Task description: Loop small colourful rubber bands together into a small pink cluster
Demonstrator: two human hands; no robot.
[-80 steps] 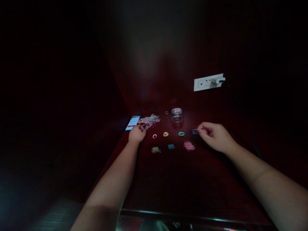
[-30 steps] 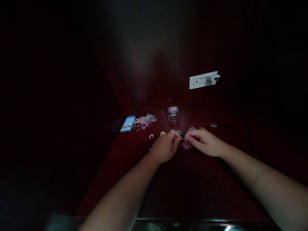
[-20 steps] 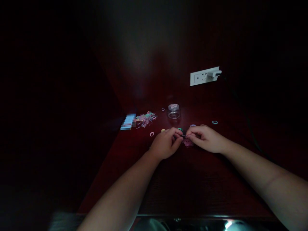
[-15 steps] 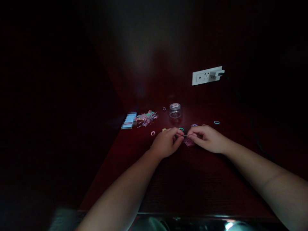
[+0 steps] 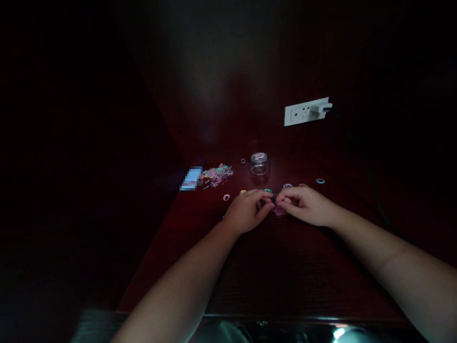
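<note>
1. Dark reddish table is dimly lit, with a white outlet set in the wall behind.
2. Between the fingertips of the left hand and right hand, a thin band is pinched by both.
3. Pink bands are partly covered by those fingertips.
4. Mixed bands are heaped beside the phone, well apart from the left hand.

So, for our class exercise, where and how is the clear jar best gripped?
Probably around the body of the clear jar, below its lid, coming from the right: it stands upright and its round wall suits a wrapping grip, while the heap of bands and a lone ring lie to its left.
</note>
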